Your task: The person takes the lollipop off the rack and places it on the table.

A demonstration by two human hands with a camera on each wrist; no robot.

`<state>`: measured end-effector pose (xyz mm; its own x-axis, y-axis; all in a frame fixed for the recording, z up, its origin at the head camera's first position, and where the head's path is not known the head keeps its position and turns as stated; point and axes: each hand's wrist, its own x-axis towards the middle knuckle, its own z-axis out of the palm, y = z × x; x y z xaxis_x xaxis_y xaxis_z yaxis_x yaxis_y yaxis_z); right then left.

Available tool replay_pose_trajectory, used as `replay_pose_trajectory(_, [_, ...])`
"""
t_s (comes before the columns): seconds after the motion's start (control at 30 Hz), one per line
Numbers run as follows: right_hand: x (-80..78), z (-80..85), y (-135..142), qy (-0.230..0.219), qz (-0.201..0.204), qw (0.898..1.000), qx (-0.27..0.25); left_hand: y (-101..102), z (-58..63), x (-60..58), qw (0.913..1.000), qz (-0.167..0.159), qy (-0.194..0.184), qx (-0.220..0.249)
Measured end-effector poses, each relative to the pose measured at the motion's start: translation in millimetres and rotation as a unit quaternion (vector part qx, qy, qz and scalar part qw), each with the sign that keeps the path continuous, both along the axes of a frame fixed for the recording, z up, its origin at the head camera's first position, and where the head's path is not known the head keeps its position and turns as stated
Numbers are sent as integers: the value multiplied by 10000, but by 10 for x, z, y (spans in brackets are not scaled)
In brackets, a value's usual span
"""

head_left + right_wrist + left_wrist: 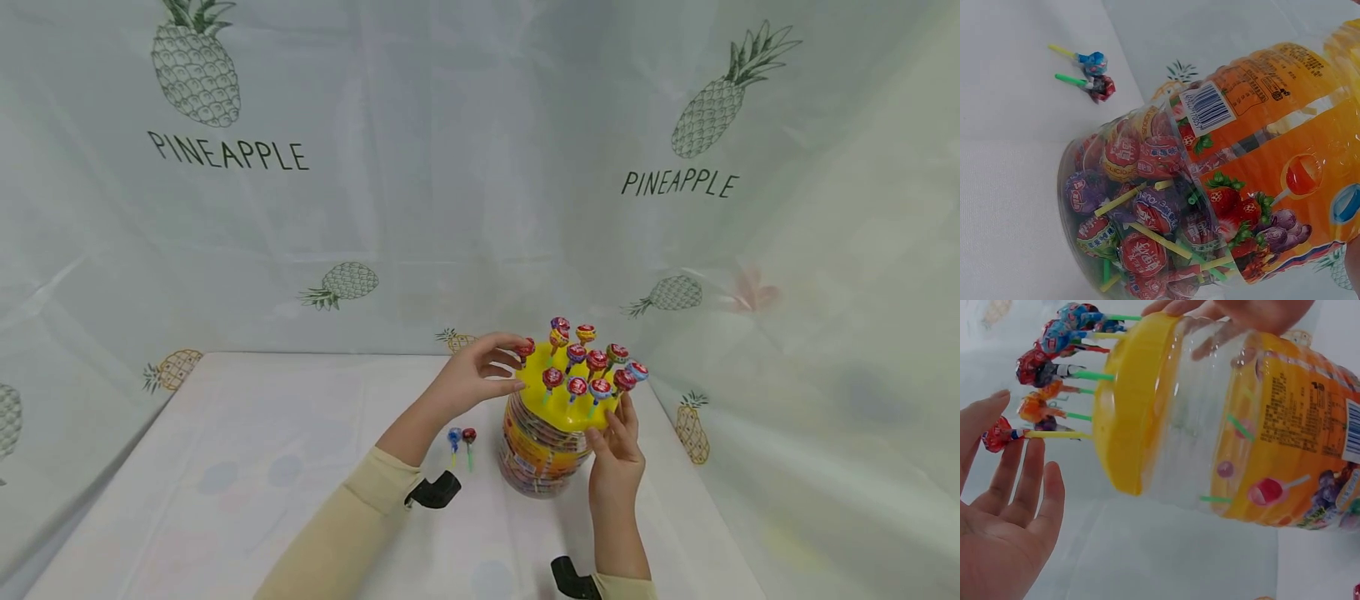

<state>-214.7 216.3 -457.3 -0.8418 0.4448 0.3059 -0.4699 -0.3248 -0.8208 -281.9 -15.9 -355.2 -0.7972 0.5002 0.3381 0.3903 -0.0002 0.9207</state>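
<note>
A clear plastic lollipop jar (542, 454) stands upright, with a yellow lid (555, 408) bearing several lollipops stuck upright by their sticks. At the lid's left edge, my left hand (480, 379) has its fingers about a red-wrapped lollipop (999, 434) on a yellow stick. The thumb stands apart from the candy while the fingertips (1034, 447) rest right at it. On the other side, my right hand (618, 454) holds the jar near the lid's rim, thumb at the front and fingers round the right side. Wrapped lollipops (1144, 253) fill the jar's lower part.
Left of the jar, a blue lollipop (454, 438) and a red lollipop (469, 438) lie on the white table (300, 483). A pineapple-print sheet (465, 183) hangs behind the table and along the sides. Each wrist carries a black camera mount (435, 490).
</note>
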Motion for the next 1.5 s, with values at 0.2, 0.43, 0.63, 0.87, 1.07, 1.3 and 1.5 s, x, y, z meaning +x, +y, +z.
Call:
replay_pose_trajectory(0.2, [-7, 4, 1, 45, 11, 10000, -26, -111, -106, 7, 9997, 209, -86, 8])
replay_pose_trajectory(0.43, [-11, -1, -4, 130, 30, 9999, -17, -215, -315, 29, 9981, 394, -438, 196])
replay_pose_trajectory(0.63, [-9, -16, -9, 85, 15, 10000, -5, -291, -525, 32, 9960, 694, -552, 146])
replay_pose_trajectory(0.87, [-19, -18, -18, 53, -11, 10000, -14, -387, -806, 11, 9897, 1059, -968, -1])
replay_pose_trajectory(1.07, [-16, -19, -17, 109, -63, 9999, -83, -458, -1056, -33, 9826, 1322, -1302, -125])
replay_pose_trajectory(1.3, [-9, -31, 3, 136, -62, 9999, -47, -521, -1385, -111, 9743, 1627, -1467, -525])
replay_pose_trajectory(1.5, [-5, -32, -2, 132, -34, 9999, -43, -595, -1606, -140, 9670, 1820, -1625, -734])
